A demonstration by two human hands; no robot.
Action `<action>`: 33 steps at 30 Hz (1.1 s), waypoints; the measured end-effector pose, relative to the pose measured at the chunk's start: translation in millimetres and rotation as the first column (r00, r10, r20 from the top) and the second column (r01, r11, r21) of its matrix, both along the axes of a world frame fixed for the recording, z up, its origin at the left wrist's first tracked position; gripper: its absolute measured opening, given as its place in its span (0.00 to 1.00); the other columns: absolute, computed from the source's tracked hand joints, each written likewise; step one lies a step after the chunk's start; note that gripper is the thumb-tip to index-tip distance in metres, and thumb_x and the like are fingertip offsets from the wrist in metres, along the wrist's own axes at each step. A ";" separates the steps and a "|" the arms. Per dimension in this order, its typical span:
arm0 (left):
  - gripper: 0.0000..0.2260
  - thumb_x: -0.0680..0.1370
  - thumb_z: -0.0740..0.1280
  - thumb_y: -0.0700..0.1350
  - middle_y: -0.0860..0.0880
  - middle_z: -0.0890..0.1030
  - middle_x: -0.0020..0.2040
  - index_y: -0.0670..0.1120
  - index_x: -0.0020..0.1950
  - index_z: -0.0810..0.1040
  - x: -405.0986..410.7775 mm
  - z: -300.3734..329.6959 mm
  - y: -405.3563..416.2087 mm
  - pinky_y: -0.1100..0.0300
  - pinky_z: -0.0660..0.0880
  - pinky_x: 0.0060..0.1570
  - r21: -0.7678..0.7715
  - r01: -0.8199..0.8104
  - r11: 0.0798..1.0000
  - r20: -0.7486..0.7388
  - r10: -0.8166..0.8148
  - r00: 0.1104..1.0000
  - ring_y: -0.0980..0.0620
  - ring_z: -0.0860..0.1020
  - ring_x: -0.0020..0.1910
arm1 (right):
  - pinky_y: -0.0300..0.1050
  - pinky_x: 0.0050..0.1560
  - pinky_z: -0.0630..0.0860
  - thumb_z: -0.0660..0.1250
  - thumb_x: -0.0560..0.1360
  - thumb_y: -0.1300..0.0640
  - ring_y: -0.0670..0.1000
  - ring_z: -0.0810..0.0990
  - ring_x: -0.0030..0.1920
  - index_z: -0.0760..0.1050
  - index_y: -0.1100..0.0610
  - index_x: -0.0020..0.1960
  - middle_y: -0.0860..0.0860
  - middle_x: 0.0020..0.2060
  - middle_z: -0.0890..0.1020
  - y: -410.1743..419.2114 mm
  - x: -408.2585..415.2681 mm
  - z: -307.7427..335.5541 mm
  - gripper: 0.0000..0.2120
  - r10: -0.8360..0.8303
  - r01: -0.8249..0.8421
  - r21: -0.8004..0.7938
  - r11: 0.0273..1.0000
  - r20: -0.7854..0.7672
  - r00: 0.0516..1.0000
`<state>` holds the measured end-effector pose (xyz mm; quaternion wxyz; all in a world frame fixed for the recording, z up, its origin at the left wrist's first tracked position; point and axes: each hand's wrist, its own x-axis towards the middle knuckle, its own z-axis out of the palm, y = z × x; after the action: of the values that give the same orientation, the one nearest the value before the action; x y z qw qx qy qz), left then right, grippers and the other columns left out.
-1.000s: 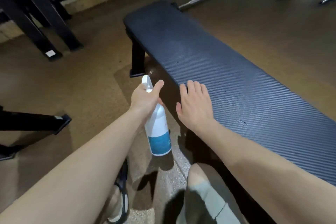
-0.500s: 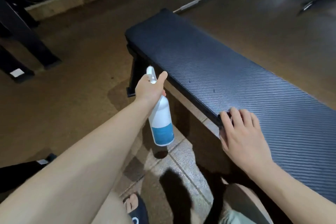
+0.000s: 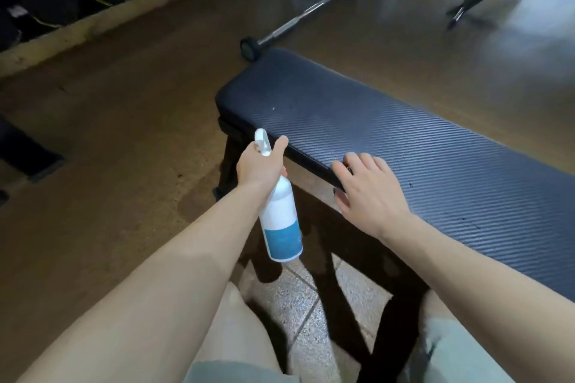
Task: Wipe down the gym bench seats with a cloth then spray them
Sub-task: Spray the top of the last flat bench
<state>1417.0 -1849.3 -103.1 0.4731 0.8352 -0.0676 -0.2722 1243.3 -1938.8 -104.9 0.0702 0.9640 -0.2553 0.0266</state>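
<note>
The left hand [image 3: 259, 165] grips a white spray bottle [image 3: 280, 214] by its neck, nozzle toward twelve o'clock, just off the bench seat [image 3: 404, 140]'s near edge. The right hand [image 3: 370, 193] rests open on that edge, fingers straight. Bare floor [image 3: 124, 149] spreads at nine o'clock; a barbell [image 3: 298, 17] lies beyond the seat's far end.

White-and-blue spray bottle [image 3: 281, 218] held tilted beside the bench seat [image 3: 404, 146] — dark, ribbed.
</note>
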 end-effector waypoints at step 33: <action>0.16 0.81 0.62 0.61 0.51 0.81 0.49 0.50 0.57 0.76 91.8 335.2 72.7 0.53 0.76 0.50 -0.003 -0.322 0.947 -0.035 0.321 0.946 0.52 0.81 0.49 | 0.49 0.65 0.76 0.74 0.69 0.66 0.49 0.78 0.62 0.62 0.49 0.76 0.48 0.63 0.78 51.3 206.4 333.6 0.40 0.191 0.032 0.993 -0.118 -0.009 0.982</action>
<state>1508.7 -1776.6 232.0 0.5157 0.8283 0.0763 -0.2051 1449.6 -1887.5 228.7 -0.6544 0.7059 -0.1251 -0.2405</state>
